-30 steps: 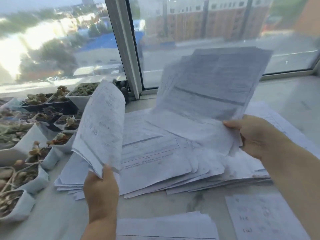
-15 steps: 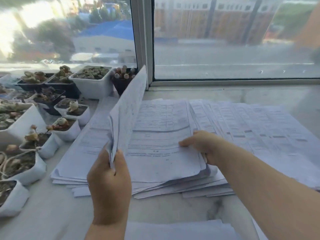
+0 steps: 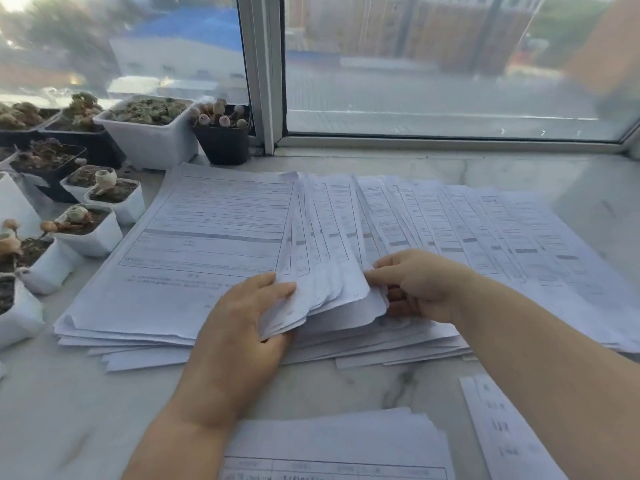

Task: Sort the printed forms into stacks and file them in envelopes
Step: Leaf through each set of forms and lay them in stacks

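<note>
A wide, fanned pile of printed forms (image 3: 214, 237) covers the marble sill. My left hand (image 3: 242, 327) grips the near edge of a small bundle of sheets (image 3: 325, 289) in the middle of the pile, thumb on top and fingers underneath. My right hand (image 3: 415, 285) pinches the lower corner of the sheets just to the right of that bundle. A second stack of forms (image 3: 339, 445) lies at the near edge. Another sheet (image 3: 502, 427) lies at the near right, partly hidden by my right forearm. No envelope is in view.
Several small plant pots, white (image 3: 149, 133) and black (image 3: 221, 140), crowd the sill's left side, close to the pile's left edge. The window frame (image 3: 263, 74) and glass stand right behind the papers. Bare marble (image 3: 69, 410) shows at the near left.
The sheets my left hand held upright are now laid flat on the pile. My left hand moved right to the middle bundle, and my right hand shifted onto the neighbouring sheets' corner.
</note>
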### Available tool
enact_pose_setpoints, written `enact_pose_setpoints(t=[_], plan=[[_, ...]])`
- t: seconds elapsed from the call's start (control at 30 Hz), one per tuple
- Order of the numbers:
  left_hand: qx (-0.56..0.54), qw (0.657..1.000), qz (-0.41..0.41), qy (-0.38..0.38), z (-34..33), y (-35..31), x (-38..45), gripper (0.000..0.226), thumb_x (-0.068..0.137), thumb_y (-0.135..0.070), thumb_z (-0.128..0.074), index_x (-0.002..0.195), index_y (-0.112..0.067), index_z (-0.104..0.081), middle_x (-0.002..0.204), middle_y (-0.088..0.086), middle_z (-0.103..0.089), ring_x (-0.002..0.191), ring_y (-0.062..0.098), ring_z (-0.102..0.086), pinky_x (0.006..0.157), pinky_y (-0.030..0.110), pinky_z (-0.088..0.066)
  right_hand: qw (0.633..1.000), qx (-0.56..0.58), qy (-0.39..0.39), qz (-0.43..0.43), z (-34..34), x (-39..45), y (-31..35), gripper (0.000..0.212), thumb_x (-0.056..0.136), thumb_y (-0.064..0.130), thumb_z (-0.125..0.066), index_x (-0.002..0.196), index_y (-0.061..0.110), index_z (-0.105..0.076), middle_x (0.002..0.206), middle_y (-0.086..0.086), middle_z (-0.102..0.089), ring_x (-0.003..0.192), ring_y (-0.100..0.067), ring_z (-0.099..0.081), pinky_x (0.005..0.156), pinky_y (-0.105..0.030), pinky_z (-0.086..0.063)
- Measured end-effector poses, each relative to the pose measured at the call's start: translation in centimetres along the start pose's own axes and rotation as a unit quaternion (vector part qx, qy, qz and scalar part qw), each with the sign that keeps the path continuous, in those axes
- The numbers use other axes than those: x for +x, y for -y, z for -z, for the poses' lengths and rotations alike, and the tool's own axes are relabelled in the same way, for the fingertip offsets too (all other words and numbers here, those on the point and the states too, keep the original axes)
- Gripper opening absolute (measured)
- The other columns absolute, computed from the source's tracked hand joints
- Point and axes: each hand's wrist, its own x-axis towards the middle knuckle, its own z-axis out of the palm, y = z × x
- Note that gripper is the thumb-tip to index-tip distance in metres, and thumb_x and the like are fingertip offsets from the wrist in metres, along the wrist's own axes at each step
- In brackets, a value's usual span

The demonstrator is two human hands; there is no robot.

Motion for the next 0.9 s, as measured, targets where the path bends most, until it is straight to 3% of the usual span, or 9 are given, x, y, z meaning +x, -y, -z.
enact_pose_setpoints(t=[0.1,0.17,0.27,0.33,0.47,0.6,0.7,0.77,0.9], plan=[[-0.036,0.999,-0.025,-0.033,0.0,-0.3,0.1,0.042,0.086,-0.011,-0.067,0.122,-0.030,-0.062,0.119,-0.026,-0.058,0.113,-0.007,-0.051,0.094,0.003,-0.031,1.000,-0.005,-0.027,-0.002,-0.2,0.0,-0.4,0.027,0.091,0.013,-0.066,0.065,0.009,-0.056,0.060,-0.008,-0.058,0.048,-0.019,-0.060,0.047,-0.029,-0.053],[-0.044,0.998,-0.022,-0.043,0.0,-0.4,0.1,0.037,0.089,-0.015,-0.063,0.123,-0.030,-0.061,0.114,-0.034,-0.053,0.109,-0.010,-0.051,0.089,-0.002,-0.030,0.999,-0.008,-0.042,-0.003,-0.5,0.1,-0.4,0.023,0.089,0.013,-0.068,0.068,0.009,-0.060,0.061,-0.008,-0.062,0.049,-0.019,-0.061,0.055,-0.033,-0.056],[-0.017,1.000,-0.008,-0.015,-0.2,-0.4,0.1,0.036,0.085,-0.041,-0.064,0.120,-0.038,-0.060,0.117,-0.033,-0.053,0.114,-0.003,-0.050,0.092,0.003,-0.029,0.998,-0.006,-0.056,-0.007,-0.8,0.2,-0.3,0.023,0.086,0.016,-0.072,0.070,0.009,-0.058,0.054,-0.005,-0.062,0.049,-0.018,-0.062,0.062,-0.036,-0.058],[0.008,1.000,-0.004,0.011,-0.3,-0.4,0.0,0.052,0.073,-0.056,-0.069,0.120,-0.037,-0.061,0.124,-0.028,-0.050,0.119,-0.003,-0.044,0.095,0.006,-0.025,0.998,-0.005,-0.060,-0.012,-1.0,0.1,-0.2,0.028,0.083,0.019,-0.075,0.067,0.012,-0.054,0.053,-0.005,-0.060,0.047,-0.018,-0.061,0.050,-0.032,-0.054],[0.022,1.000,-0.007,0.009,-0.5,-0.3,0.1,0.048,0.072,-0.038,-0.078,0.118,-0.036,-0.064,0.126,-0.024,-0.052,0.120,-0.002,-0.044,0.093,-0.006,-0.019,0.998,0.011,-0.065,-0.012,-1.1,0.1,-0.2,0.027,0.083,0.021,-0.077,0.069,0.012,-0.056,0.054,-0.006,-0.061,0.044,-0.016,-0.060,0.038,-0.022,-0.046],[-0.058,0.998,0.012,-0.014,-0.4,-0.4,0.0,0.021,0.082,-0.052,-0.059,0.101,-0.046,-0.066,0.114,-0.028,-0.061,0.114,-0.009,-0.050,0.089,-0.002,-0.029,0.998,0.028,-0.062,-0.003,-1.1,0.2,-0.3,0.019,0.084,0.020,-0.075,0.076,0.010,-0.061,0.057,-0.006,-0.065,0.049,-0.017,-0.063,0.048,-0.029,-0.056],[-0.065,0.998,-0.016,-0.019,-0.4,-0.3,0.0,0.021,0.092,-0.040,-0.050,0.085,-0.028,-0.065,0.084,-0.016,-0.063,0.088,0.004,-0.058,0.072,0.008,-0.039,0.998,0.029,-0.064,0.000,-1.1,0.2,-0.4,0.016,0.084,0.018,-0.075,0.079,0.009,-0.063,0.065,-0.009,-0.067,0.052,-0.018,-0.065,0.054,-0.031,-0.059],[-0.060,0.997,-0.014,-0.035,-0.5,-0.2,0.0,0.025,0.089,-0.036,-0.046,0.074,-0.018,-0.055,0.069,-0.009,-0.053,0.070,0.009,-0.051,0.059,0.013,-0.036,0.998,0.031,-0.063,-0.002,-1.1,0.2,-0.4,0.017,0.083,0.018,-0.076,0.079,0.008,-0.063,0.065,-0.009,-0.067,0.052,-0.018,-0.065,0.049,-0.029,-0.057],[-0.061,0.997,-0.010,-0.043,-0.4,-0.5,0.1,0.024,0.089,-0.034,-0.045,0.067,-0.026,-0.046,0.062,-0.014,-0.046,0.062,0.005,-0.044,0.055,0.012,-0.032,0.998,0.035,-0.055,0.001,-0.9,0.2,-0.5,0.018,0.081,0.015,-0.077,0.076,0.008,-0.062,0.063,-0.010,-0.067,0.051,-0.018,-0.064,0.046,-0.025,-0.053]])
